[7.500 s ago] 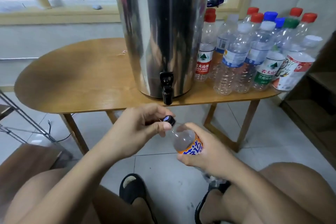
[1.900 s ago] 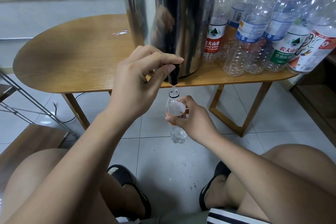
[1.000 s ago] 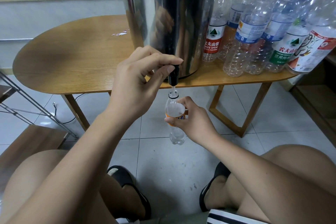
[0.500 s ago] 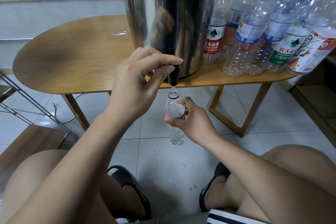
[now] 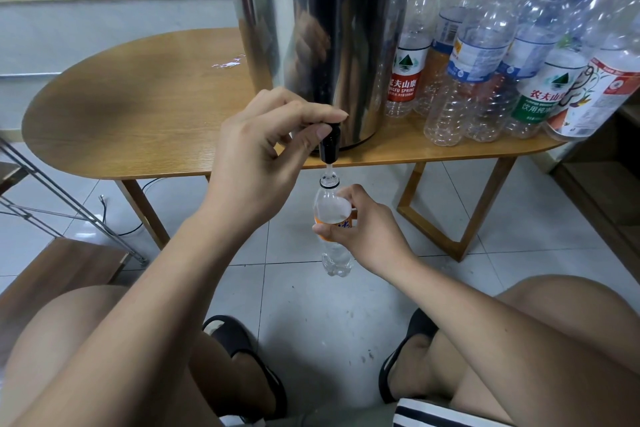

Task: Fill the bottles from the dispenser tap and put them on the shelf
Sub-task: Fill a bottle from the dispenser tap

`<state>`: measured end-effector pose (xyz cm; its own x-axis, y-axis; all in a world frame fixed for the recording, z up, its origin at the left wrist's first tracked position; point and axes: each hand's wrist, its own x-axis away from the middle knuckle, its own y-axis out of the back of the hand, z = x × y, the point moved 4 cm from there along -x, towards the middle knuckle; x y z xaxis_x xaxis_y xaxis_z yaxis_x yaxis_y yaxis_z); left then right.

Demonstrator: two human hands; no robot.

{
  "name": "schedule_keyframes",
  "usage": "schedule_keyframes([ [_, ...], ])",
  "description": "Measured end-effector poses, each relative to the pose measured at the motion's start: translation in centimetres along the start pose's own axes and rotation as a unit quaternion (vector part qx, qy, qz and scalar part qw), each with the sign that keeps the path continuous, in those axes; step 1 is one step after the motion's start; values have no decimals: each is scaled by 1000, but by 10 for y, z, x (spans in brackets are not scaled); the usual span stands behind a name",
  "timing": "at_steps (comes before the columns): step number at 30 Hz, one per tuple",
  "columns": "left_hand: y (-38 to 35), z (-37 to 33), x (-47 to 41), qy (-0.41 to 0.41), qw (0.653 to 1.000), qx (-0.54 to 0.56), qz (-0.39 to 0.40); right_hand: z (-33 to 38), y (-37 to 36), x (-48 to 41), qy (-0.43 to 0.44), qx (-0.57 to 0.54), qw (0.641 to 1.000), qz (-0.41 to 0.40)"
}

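A tall steel dispenser (image 5: 322,28) stands on the wooden table (image 5: 131,107). Its black tap (image 5: 329,147) juts over the table's front edge. My left hand (image 5: 263,156) pinches the top of the tap with thumb and fingers. Below it my right hand (image 5: 363,229) grips a small clear bottle with an orange label (image 5: 330,211), held upright with its uncapped mouth right under the spout. A thin stream of water runs into it. The bottle's cap is not visible.
Several capped bottles (image 5: 502,45), seemingly empty, crowd the table to the right of the dispenser. A dark wooden shelf (image 5: 609,191) stands at the right edge. A metal rack (image 5: 52,198) and a low wooden bench (image 5: 59,270) are at the left. My knees and sandals are below.
Earlier I held the bottle low with my left hand at its black cap. Since then, the uncapped bottle sits under the spout, my left hand on the tap. Over the last second both hands stay put.
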<state>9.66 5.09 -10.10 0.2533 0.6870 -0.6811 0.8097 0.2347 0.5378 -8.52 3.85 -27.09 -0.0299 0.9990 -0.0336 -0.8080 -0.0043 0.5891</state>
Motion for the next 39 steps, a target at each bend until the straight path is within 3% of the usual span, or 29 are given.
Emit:
schedule_keyframes([
  [39, -1, 3, 0, 1, 1000, 9, -1, -2, -1, -1, -4, 5, 1000, -5],
])
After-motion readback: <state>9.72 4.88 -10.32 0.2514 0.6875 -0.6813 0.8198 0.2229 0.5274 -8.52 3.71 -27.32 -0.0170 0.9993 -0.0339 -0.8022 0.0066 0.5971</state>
